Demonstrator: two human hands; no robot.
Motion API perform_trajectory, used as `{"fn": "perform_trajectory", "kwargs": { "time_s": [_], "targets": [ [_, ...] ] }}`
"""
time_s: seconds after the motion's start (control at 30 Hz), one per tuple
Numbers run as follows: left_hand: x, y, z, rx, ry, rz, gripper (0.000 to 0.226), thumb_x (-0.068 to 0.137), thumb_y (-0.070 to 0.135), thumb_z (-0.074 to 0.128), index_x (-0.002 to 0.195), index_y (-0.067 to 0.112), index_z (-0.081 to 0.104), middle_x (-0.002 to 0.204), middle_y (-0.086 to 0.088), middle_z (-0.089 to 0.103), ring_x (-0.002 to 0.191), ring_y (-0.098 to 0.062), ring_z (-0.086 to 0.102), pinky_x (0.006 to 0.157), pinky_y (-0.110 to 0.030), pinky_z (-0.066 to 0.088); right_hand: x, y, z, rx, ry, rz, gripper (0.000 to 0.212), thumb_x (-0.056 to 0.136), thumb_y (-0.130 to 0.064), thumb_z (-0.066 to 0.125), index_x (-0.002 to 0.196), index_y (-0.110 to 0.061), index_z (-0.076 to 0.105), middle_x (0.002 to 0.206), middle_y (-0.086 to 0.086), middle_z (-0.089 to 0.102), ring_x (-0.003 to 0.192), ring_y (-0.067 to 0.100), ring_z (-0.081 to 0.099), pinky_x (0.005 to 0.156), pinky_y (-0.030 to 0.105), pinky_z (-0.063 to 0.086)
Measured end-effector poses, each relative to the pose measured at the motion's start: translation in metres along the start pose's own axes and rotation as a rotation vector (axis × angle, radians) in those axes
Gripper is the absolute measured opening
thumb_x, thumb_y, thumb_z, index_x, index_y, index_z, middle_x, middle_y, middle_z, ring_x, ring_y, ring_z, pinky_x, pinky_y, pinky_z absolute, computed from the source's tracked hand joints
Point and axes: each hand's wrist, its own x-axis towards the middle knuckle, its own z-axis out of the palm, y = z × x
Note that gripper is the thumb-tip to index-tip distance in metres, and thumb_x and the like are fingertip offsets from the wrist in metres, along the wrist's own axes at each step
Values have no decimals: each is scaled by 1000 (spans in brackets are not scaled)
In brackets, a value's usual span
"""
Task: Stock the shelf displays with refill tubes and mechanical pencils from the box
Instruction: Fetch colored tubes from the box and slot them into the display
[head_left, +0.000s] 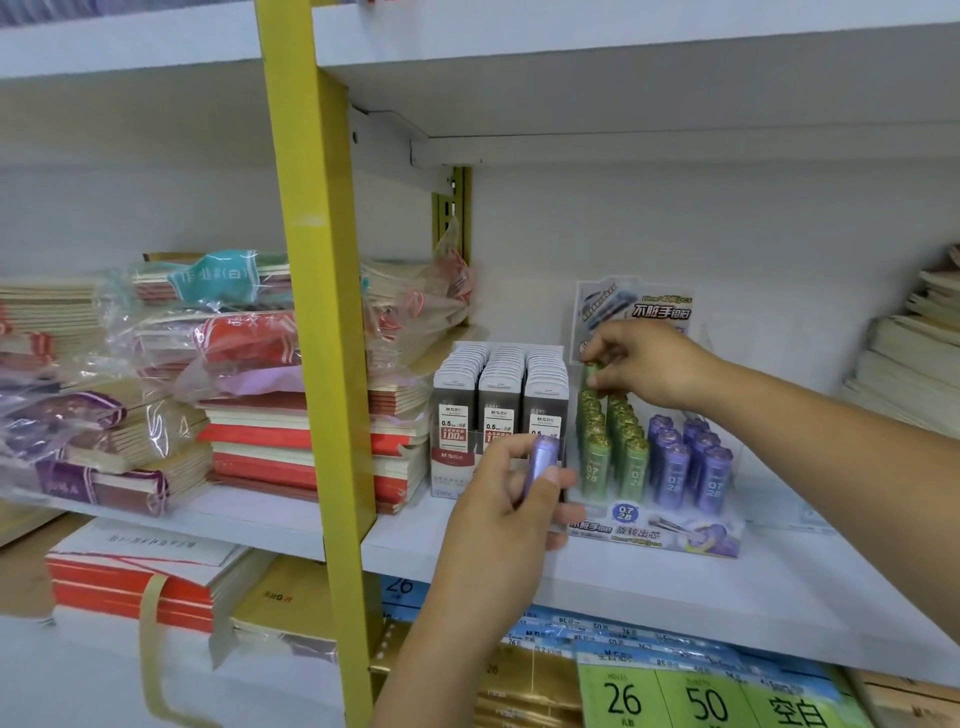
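Evidently mid-stocking, the right hand pinches a green plastic refill tube above the clear tiered display, needing a straight push down (left hand clasps a purple plastic tube, likely next).

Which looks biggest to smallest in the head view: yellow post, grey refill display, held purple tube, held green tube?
1. yellow post
2. grey refill display
3. purple tube and green tube: unranked; each is partly covered, and the purple one is nearer the camera.
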Motion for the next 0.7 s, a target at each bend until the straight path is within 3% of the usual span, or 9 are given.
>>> {"fn": "perform_trajectory", "kwargs": {
  "time_s": [0.13,0.2,0.27,0.33,0.4,0.47,0.53,0.6,0.7],
  "targets": [
    [-1,0,-1,0,-9,3,15,103,23,49,110,35,55,96,13,76,81,-10,74,64,-22,57,3,4,-1,-12,-101,14,15,91,-17,65,105,-19,70,103,0,69,96,17,65,89,35,52],
    [-1,1,-2,-14,-18,3,15,103,24,49,112,35,55,97,11,76,81,-12,74,64,-22,57,3,1,-1,-147,-172,11,12,96,-25,58,98,-22,69,105,1,69,93,17,63,81,30,49],
    [-3,3,-3,-20,-24,9,16,103,25,49,113,36,55,97,11,76,81,-13,74,66,-23,58,1,-4,-2,-263,-217,5,20,99,-31,50,90,-20,65,100,5,68,94,23,62,76,31,44],
    [-4,4,-4,-28,-27,21,19,103,27,50,117,38,56,96,8,76,79,-12,73,65,-23,57,-7,-11,-7,-276,-158,-39,23,101,-31,45,100,-19,65,108,1,65,106,22,59,82,27,41],
    [-5,5,-4,-30,-20,44,22,101,30,53,117,43,59,91,7,75,72,-10,68,62,-22,55,-26,-23,-15,-136,41,-112,25,99,-30,48,114,-23,66,114,-10,65,103,5,59,84,19,40],
    [-6,6,-5,-11,-20,79,25,101,29,54,115,48,61,87,6,72,69,-6,63,61,-20,51,-57,-37,-22,95,123,-175,19,93,-37,54,103,-31,70,95,-21,69,82,-6,61,73,15,47],
    [-8,9,-3,21,-38,112,25,101,26,55,112,47,61,88,6,72,71,-6,62,62,-21,49,-89,-46,-23,256,32,-213,16,85,-42,62,95,-35,72,88,-21,71,79,-4,65,68,14,50],
    [-11,12,3,24,-66,111,17,100,24,56,112,36,60,90,4,73,74,-5,62,62,-21,48,-113,-49,-21,294,-81,-210,17,82,-41,68,99,-39,71,93,-21,71,85,-2,66,75,11,50],
    [-18,14,14,13,-124,63,14,99,19,58,112,25,56,95,3,74,80,-6,67,64,-21,50,-128,-43,-21,325,-63,-187,15,85,-27,69,97,-36,73,89,-16,73,81,-1,66,73,13,51]
  ]
}}
